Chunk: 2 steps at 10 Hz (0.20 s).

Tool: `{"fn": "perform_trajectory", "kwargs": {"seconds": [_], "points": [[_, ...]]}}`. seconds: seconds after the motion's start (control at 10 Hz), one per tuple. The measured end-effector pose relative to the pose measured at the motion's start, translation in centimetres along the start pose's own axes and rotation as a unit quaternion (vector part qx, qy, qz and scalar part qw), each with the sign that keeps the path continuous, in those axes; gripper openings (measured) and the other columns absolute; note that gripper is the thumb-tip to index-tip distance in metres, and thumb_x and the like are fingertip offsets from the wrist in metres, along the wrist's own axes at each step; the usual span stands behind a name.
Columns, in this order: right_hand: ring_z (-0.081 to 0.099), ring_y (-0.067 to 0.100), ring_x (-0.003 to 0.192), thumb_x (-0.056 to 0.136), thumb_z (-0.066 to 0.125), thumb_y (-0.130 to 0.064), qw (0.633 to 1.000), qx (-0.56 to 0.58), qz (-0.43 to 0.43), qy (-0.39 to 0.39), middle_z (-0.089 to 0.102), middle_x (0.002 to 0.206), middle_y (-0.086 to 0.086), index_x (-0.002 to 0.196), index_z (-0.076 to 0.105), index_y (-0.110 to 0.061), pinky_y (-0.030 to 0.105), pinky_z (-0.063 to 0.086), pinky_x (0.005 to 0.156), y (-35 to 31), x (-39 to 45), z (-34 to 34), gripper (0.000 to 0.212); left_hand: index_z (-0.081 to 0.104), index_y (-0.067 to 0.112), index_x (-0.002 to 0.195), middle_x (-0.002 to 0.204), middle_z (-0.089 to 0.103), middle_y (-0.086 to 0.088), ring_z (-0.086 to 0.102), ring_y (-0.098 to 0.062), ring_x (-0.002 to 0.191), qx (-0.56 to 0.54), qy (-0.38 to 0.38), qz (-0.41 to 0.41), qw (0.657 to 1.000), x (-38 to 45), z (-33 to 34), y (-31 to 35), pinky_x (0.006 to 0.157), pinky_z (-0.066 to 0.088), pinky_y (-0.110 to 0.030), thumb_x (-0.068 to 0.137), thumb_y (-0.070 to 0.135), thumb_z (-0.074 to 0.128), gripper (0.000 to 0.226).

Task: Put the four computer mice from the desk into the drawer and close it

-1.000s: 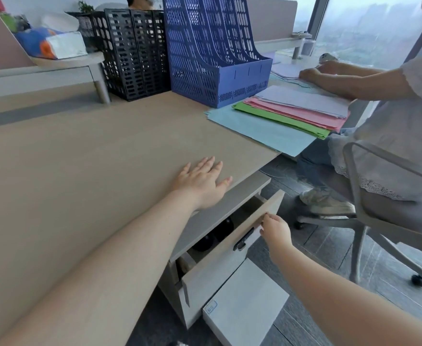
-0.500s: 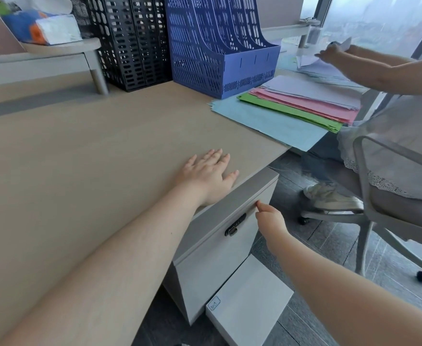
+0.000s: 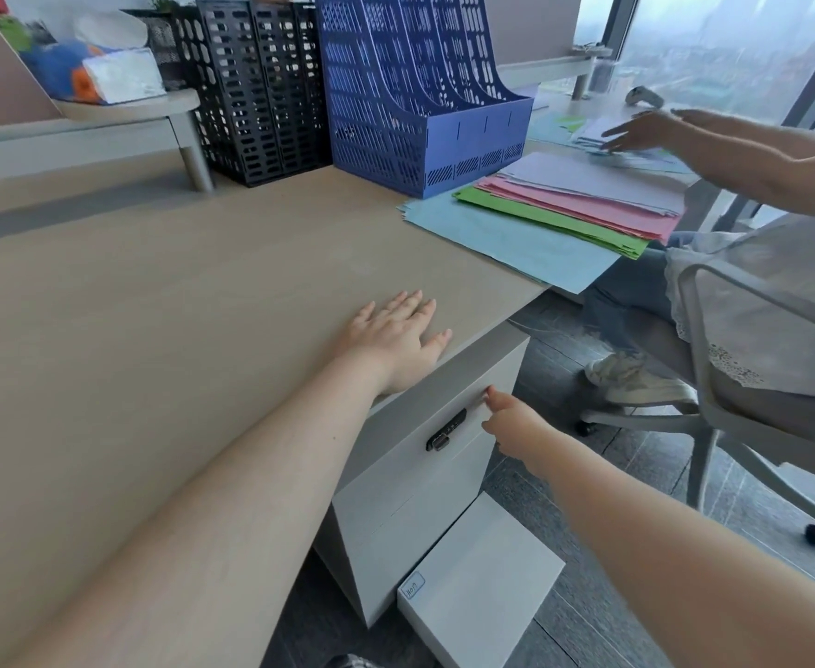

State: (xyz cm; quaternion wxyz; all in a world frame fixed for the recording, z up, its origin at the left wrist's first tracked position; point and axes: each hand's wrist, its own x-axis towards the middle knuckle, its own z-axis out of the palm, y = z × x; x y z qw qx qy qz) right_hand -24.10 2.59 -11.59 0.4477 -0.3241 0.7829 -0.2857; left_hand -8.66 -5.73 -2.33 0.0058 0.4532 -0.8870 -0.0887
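— Where were your hands at that moment?

— Your left hand [image 3: 396,339] lay flat on the desk [image 3: 155,306], palm down and fingers spread wide, right at the desk's front edge above the drawer [image 3: 425,445]. It held nothing. Your right hand [image 3: 516,426] was below the edge, against the drawer's front near its upper right corner, fingers loosely curled with one fingertip extended toward the panel. It gripped nothing either.

— And the drawer?

— It sat flush in its cabinet, closed, with the small black lock [image 3: 445,430] on its front just left of your right hand. The mice were not visible; none lay on the desk.

— What else was on the desk?

— Toward the far edge stood a blue file rack [image 3: 420,113] with a black file rack [image 3: 261,89] touching its left side. At the right edge lay a fan of coloured paper sheets [image 3: 540,219], blue at the bottom, then green, pink and lilac. Another person's hand [image 3: 646,132] reached over papers beyond them.

— Anything on the floor?

— A flat white box [image 3: 482,580] lay just beside the cabinet's base, and an office chair [image 3: 733,378] stood to the right with that person seated in it.
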Motion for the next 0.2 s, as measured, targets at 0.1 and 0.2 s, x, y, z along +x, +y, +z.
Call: {"fn": "perform_trajectory", "kwargs": {"seconds": [0.1, 0.2], "points": [[0.047, 0.033, 0.13, 0.094, 0.042, -0.004, 0.998, -0.062, 0.007, 0.007, 0.051, 0.141, 0.018, 0.136, 0.049, -0.007, 0.039, 0.041, 0.107, -0.78, -0.46, -0.05, 0.042, 0.01, 0.026, 0.151, 0.162, 0.002, 0.008, 0.0, -0.007, 0.148, -0.002, 0.01, 0.003, 1.0, -0.09, 0.02, -0.09, 0.122, 0.0, -0.038, 0.098, 0.053, 0.019, 0.061], [0.053, 0.035, 0.125, 0.093, 0.045, -0.005, 0.996, -0.084, 0.007, 0.014, 0.055, 0.135, 0.02, 0.13, 0.054, -0.004, 0.041, 0.046, 0.099, -1.15, -0.77, -0.09, 0.038, 0.012, 0.025, 0.151, 0.162, 0.004, 0.008, 0.002, -0.008, 0.148, -0.013, 0.018, 0.005, 1.0, -0.16, 0.11, -0.1, 0.121, 0.002, -0.037, 0.098, 0.051, 0.019, 0.06]]}}
